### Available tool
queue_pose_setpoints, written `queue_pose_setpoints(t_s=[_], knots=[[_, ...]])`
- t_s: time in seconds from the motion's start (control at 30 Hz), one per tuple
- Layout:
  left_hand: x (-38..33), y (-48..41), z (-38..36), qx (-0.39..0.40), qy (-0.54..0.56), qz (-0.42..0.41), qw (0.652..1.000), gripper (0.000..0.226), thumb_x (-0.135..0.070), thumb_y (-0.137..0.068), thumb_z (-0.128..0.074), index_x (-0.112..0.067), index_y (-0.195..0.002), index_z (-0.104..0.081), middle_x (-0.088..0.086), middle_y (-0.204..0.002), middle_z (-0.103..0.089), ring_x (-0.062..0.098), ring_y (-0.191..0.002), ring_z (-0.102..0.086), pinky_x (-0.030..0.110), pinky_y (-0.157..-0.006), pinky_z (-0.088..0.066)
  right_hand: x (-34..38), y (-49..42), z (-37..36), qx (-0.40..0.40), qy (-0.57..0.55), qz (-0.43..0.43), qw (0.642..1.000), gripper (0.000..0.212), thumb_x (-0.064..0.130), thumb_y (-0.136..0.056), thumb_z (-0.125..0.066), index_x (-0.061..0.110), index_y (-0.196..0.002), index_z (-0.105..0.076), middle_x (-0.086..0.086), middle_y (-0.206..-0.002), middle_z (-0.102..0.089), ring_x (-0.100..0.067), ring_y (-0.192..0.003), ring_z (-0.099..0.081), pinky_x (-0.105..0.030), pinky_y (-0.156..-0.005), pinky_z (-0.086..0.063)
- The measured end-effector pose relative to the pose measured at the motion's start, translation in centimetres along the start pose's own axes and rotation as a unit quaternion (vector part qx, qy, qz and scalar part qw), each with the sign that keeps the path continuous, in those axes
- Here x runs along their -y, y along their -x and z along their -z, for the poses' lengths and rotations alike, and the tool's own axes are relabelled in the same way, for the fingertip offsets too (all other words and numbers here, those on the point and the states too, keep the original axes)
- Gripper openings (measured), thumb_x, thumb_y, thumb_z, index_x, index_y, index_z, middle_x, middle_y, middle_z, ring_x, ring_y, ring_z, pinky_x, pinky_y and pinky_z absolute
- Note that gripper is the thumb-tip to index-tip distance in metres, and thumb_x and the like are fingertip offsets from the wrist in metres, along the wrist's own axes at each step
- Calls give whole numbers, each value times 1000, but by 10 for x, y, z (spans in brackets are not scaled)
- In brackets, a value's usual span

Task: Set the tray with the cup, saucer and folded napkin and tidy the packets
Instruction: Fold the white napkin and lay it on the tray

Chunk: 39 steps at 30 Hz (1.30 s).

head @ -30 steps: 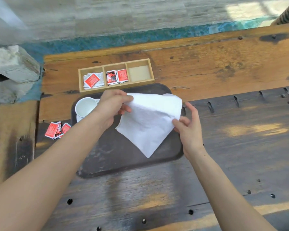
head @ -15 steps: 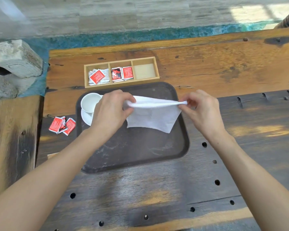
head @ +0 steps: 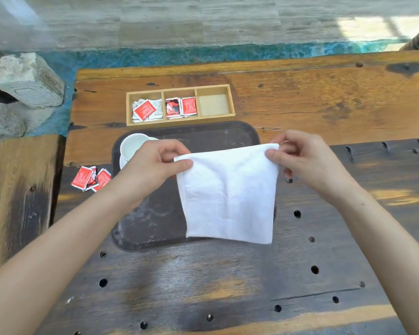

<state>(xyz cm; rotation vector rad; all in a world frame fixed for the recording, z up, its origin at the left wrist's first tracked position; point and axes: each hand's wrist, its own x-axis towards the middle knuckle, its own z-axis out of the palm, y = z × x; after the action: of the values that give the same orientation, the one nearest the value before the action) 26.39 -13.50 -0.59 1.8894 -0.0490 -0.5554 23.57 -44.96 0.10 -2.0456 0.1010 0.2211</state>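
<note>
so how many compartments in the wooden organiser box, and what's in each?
3. In the light wooden organiser box: left compartment holds mixed white and red packets, middle holds red packets, right looks bare.

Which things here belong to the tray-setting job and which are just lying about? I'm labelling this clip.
Job: white napkin pinched by left hand and right hand; dark tray; cup on its saucer; loose red packets; wooden divided box.

Lying about: grey stone block; wooden workbench.
</note>
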Motion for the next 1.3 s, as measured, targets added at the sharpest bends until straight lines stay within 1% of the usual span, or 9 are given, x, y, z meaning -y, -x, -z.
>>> queue_pose_setpoints(t_s=[0.17, 0.3, 0.4, 0.5, 0.63, 0.77, 0.9, 1.1, 1.3], knots=[[62, -54, -19, -18, 81, 174, 981, 19, -6, -87, -77, -1, -104, -72, 17, -96, -80, 27, -81, -77, 33, -75, -65, -63, -64, -39, 11, 11, -155, 988, 18, 13, -93, -74, 6, -109, -72, 13, -52, -60, -20, -59, -60, -31, -67, -55], [107, -81, -30, -57, 33, 227, 972, 18, 1, -88, -70, 5, -106, -68, 20, -92, -72, 28, -79, -72, 38, -78, -65, -102, -92, -62, 32, 81, -177, 980, 37, 15, -92, -71, 15, -128, -66, -3, -105, -76, -24, -104, -72, -37, -97, -56], [119, -91, -37, -104, -178, 157, 966, 19, 1, -84, -60, -2, -101, -69, 19, -97, -72, 34, -92, -68, 42, -83, -59, -113, -76, -72, -32, 169, -178, 969, 40, 17, -92, -67, 16, -132, -64, -7, -124, -71, -26, -114, -67, -34, -99, -49], [112, -97, -51, -119, -405, 35, 906, 28, -10, -87, -59, -7, -114, -65, 14, -111, -66, 35, -105, -61, 46, -83, -55, -113, -29, -84, -66, 183, -197, 961, 39, 13, -89, -65, 10, -128, -64, -10, -117, -69, -30, -105, -66, -35, -91, -49], [94, -125, -65, -59, -388, -15, 920, 44, -14, -90, -62, -9, -133, -56, 15, -123, -64, 35, -118, -56, 47, -96, -50, -102, 44, -109, -54, 73, -327, 941, 26, 23, -89, -69, 11, -110, -59, 0, -97, -67, -24, -92, -65, -32, -75, -52], [85, -147, -73, 14, -315, 73, 946, 54, -11, -89, -65, -12, -140, -48, 15, -123, -65, 35, -116, -60, 46, -96, -51, -95, 77, -133, -39, -388, -494, 777, 19, 15, -94, -72, 3, -105, -61, -26, -113, -69, -35, -99, -77, -43, -88, -62], [89, -148, -74, -11, -275, 128, 953, 25, -9, -87, -66, -7, -112, -70, 12, -112, -71, 31, -104, -65, 39, -88, -55, -92, 66, -152, -78, -513, -511, 685, 30, 12, -91, -76, -2, -112, -60, -27, -117, -69, -37, -103, -75, -43, -73, -64], [91, -136, -62, -33, -193, 191, 962, 14, -11, -86, -64, -8, -72, -67, 4, -77, -59, 25, -80, -55, 26, -57, -38, -85, 33, -174, -100, -428, -524, 729, 14, 8, -94, -70, 7, -87, -59, -2, -61, -45, -12, -47, -37, -18, -37, -32], [92, -121, -54, -32, -80, 230, 969, 16, -5, -86, -65, -7, -71, -61, 8, -77, -57, 27, -78, -53, 32, -69, -41, -94, 26, -157, -136, -239, -419, 866, 11, 12, -92, -59, 19, -86, -65, -2, -88, -68, -21, -74, -61, -25, -48, -51]])
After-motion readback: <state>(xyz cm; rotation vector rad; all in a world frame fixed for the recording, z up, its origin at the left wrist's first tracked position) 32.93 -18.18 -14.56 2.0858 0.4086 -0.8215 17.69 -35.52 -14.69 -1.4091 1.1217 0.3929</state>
